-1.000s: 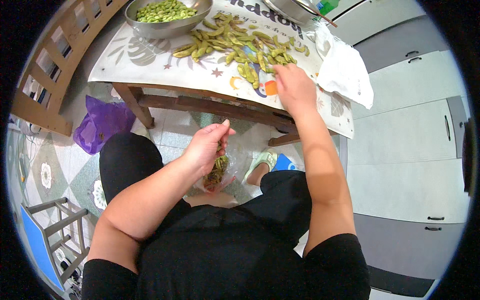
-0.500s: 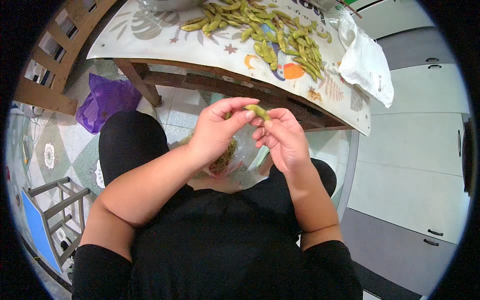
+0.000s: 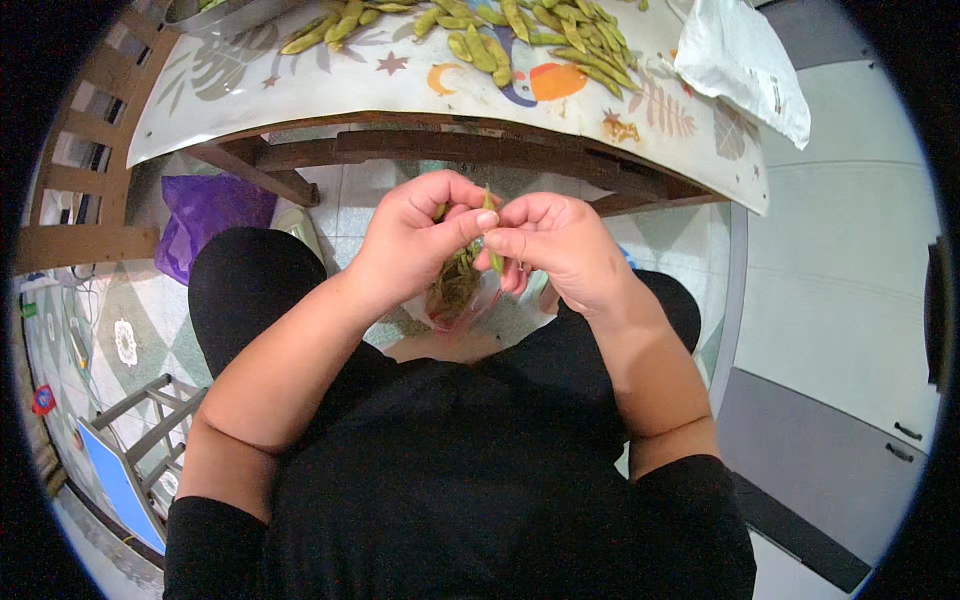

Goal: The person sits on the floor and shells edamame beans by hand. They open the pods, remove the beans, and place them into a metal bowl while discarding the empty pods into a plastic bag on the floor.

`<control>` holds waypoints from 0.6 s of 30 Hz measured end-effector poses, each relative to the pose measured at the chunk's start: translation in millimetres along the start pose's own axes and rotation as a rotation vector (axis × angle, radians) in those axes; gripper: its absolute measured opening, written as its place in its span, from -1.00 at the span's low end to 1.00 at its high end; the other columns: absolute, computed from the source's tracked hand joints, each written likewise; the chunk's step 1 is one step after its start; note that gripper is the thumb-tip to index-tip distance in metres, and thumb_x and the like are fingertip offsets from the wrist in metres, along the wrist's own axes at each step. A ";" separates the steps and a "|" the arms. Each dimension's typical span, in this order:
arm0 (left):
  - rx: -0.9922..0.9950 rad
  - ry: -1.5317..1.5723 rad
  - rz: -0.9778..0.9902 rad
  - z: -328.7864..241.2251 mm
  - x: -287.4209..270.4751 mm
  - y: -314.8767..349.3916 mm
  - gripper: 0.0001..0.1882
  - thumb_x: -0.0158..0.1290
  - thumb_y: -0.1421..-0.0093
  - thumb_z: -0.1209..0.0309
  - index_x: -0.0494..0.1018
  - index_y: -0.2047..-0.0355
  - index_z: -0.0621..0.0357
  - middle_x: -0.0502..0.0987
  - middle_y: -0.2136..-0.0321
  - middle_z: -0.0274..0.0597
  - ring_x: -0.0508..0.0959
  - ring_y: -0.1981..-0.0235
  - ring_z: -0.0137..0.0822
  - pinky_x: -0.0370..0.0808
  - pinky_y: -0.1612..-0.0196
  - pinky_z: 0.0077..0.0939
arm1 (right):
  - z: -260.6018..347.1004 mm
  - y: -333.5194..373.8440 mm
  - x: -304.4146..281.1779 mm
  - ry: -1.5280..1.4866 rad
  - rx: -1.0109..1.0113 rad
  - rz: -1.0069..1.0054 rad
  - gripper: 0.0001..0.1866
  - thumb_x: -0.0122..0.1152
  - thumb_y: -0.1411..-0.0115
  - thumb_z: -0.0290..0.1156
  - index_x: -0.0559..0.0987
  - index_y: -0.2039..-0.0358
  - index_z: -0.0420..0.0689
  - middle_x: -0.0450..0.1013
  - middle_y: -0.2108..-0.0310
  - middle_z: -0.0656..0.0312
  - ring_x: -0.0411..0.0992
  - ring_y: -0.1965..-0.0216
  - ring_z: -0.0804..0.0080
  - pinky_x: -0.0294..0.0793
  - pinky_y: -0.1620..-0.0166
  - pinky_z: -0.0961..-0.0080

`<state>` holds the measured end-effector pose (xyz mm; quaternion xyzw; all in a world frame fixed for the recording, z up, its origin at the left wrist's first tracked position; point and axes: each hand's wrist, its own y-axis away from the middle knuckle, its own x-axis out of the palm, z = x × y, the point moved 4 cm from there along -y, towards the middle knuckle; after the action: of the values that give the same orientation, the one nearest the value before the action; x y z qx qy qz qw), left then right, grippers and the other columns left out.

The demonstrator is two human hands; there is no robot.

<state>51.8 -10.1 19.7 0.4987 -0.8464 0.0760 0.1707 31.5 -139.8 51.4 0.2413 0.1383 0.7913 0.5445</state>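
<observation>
A green soybean pod [image 3: 497, 262] stands nearly upright between my two hands, over my lap. My left hand [image 3: 415, 240] pinches it with thumb and fingers from one side. From the other side my right hand [image 3: 575, 250] pinches it, thumb beside the left thumb. Something greenish, perhaps another pod, shows inside the curled left fingers. Below the hands, a clear plastic bag [image 3: 487, 300] holds empty-looking greenish-brown husks [image 3: 453, 287]; the hands partly hide it. More soybean pods [image 3: 590, 45] lie spread on the table ahead.
The table [image 3: 330, 90] has a patterned white cover and a wooden frame. A metal bowl [image 3: 235, 18] sits at its far left, a white bag [image 3: 745, 70] at its right. On the floor are a purple bag [image 3: 215, 220] and a blue-topped stool [image 3: 120, 485]. Cabinets [image 3: 840, 270] line the right.
The pod has turned from lying slantwise to nearly upright between my fingers. My hands have drawn closer together. The view has shifted, so the table sits higher in the picture.
</observation>
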 end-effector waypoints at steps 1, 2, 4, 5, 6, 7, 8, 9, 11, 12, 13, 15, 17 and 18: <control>0.005 0.020 -0.005 -0.6 1.7 0.8 -0.90 -0.01 -0.05 0.51 0.36 0.39 0.23 0.43 0.48 -0.33 0.39 0.44 -0.56 0.35 0.35 -0.68 | -1.8 -0.2 -0.5 -0.006 0.017 -0.001 -0.85 0.12 0.00 -0.44 0.41 0.45 -0.24 0.43 0.59 0.17 0.34 0.70 0.60 0.32 0.61 0.76; 0.012 0.041 -0.008 -2.3 5.4 1.0 -0.91 0.00 -0.04 0.50 0.35 0.42 0.23 0.43 0.49 -0.34 0.38 0.46 -0.58 0.34 0.37 -0.71 | -3.1 0.0 -1.3 -0.011 0.033 -0.003 -0.85 0.12 0.00 -0.43 0.41 0.47 -0.23 0.43 0.59 0.16 0.34 0.71 0.59 0.32 0.62 0.75; 0.026 0.068 0.000 -3.4 7.5 1.3 -0.92 -0.01 -0.05 0.50 0.34 0.44 0.24 0.43 0.50 -0.34 0.38 0.48 -0.60 0.34 0.39 -0.74 | -5.8 0.0 -2.0 -0.049 0.015 0.007 -0.80 0.15 0.01 -0.34 0.41 0.53 -0.22 0.43 0.60 0.18 0.33 0.73 0.60 0.30 0.66 0.74; 0.037 0.074 0.007 -3.2 7.5 1.8 -0.92 -0.02 -0.06 0.50 0.34 0.44 0.24 0.43 0.50 -0.34 0.38 0.48 -0.60 0.34 0.39 -0.73 | -6.9 -0.5 -2.1 -0.064 0.007 0.018 -0.77 0.16 0.02 -0.30 0.40 0.55 -0.21 0.42 0.61 0.18 0.32 0.74 0.61 0.29 0.67 0.74; 0.048 0.081 0.012 -3.2 7.4 2.4 -0.93 -0.03 -0.07 0.50 0.34 0.43 0.24 0.43 0.50 -0.33 0.38 0.48 -0.59 0.34 0.39 -0.73 | -8.0 -0.6 -1.9 -0.088 0.010 0.025 -0.77 0.16 0.02 -0.31 0.40 0.56 -0.21 0.42 0.61 0.17 0.32 0.74 0.60 0.30 0.67 0.73; 0.033 0.098 0.013 -2.2 7.0 3.2 -0.94 -0.02 -0.06 0.50 0.34 0.44 0.21 0.42 0.49 -0.34 0.38 0.45 -0.57 0.34 0.36 -0.71 | -8.8 -0.5 -1.4 -0.111 0.013 0.033 -0.77 0.16 0.01 -0.31 0.39 0.57 -0.21 0.42 0.62 0.16 0.33 0.74 0.59 0.30 0.67 0.73; 0.022 0.114 0.013 -1.8 6.6 3.7 -0.95 -0.02 -0.05 0.51 0.34 0.45 0.19 0.42 0.48 -0.35 0.38 0.43 -0.55 0.33 0.34 -0.68 | -9.2 -1.0 -1.2 -0.131 0.014 0.042 -0.77 0.15 0.01 -0.32 0.39 0.57 -0.21 0.42 0.62 0.15 0.33 0.74 0.58 0.30 0.67 0.73; 0.010 0.132 0.012 -1.3 6.2 4.3 -0.96 -0.01 -0.05 0.51 0.35 0.46 0.16 0.41 0.47 -0.35 0.38 0.41 -0.54 0.33 0.31 -0.65 | -10.8 -1.9 -1.2 -0.163 0.020 0.059 -0.78 0.15 0.01 -0.32 0.39 0.58 -0.21 0.42 0.62 0.14 0.33 0.74 0.57 0.31 0.67 0.72; 0.053 0.159 0.034 -3.2 7.3 4.7 -0.96 -0.04 -0.07 0.52 0.33 0.45 0.20 0.42 0.49 -0.34 0.38 0.45 -0.57 0.34 0.36 -0.69 | -14.5 -3.8 -2.0 -0.225 0.030 0.091 -0.78 0.16 0.02 -0.33 0.39 0.58 -0.21 0.42 0.61 0.11 0.33 0.74 0.55 0.32 0.66 0.71; 0.076 0.173 0.046 -4.0 8.2 4.8 -0.96 -0.05 -0.07 0.53 0.33 0.44 0.22 0.42 0.51 -0.33 0.38 0.47 -0.58 0.35 0.39 -0.71 | -16.2 -4.8 -2.0 -0.252 0.040 0.104 -0.79 0.15 0.02 -0.33 0.39 0.58 -0.20 0.42 0.61 0.11 0.33 0.74 0.55 0.32 0.66 0.71; 0.094 0.157 0.024 -3.1 7.4 4.7 -0.97 -0.05 -0.07 0.53 0.33 0.45 0.21 0.42 0.51 -0.33 0.39 0.47 -0.57 0.35 0.39 -0.70 | -17.9 -5.8 -1.6 -0.278 0.050 0.117 -0.79 0.15 0.01 -0.34 0.39 0.58 -0.20 0.42 0.61 0.11 0.33 0.74 0.55 0.32 0.66 0.71; 0.133 0.125 -0.025 0.0 4.5 5.1 -0.97 -0.05 -0.08 0.53 0.32 0.45 0.21 0.41 0.50 -0.32 0.39 0.47 -0.56 0.35 0.39 -0.69 | -19.9 -7.9 0.4 -0.333 0.057 0.145 -0.81 0.14 0.00 -0.35 0.39 0.57 -0.19 0.42 0.61 0.11 0.33 0.74 0.55 0.33 0.65 0.71; 0.139 0.180 -0.018 -1.0 5.2 5.9 -0.98 -0.06 -0.08 0.53 0.32 0.45 0.20 0.41 0.50 -0.31 0.40 0.46 -0.54 0.36 0.37 -0.67 | -20.5 -9.1 2.7 -0.392 0.051 0.170 -0.82 0.12 -0.02 -0.36 0.39 0.57 -0.18 0.42 0.61 0.12 0.33 0.74 0.56 0.33 0.64 0.72; 0.142 0.207 -0.014 -2.2 5.8 6.3 -0.98 -0.07 -0.08 0.53 0.32 0.45 0.20 0.41 0.50 -0.30 0.41 0.46 -0.53 0.37 0.36 -0.65 | -20.0 -9.7 3.6 -0.417 0.028 0.183 -0.83 0.10 -0.03 -0.36 0.39 0.57 -0.18 0.42 0.61 0.13 0.33 0.73 0.57 0.32 0.64 0.73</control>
<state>44.2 -11.1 24.1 0.5051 -0.8130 0.1857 0.2221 27.5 -132.0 30.6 0.4188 0.0112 0.7683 0.4841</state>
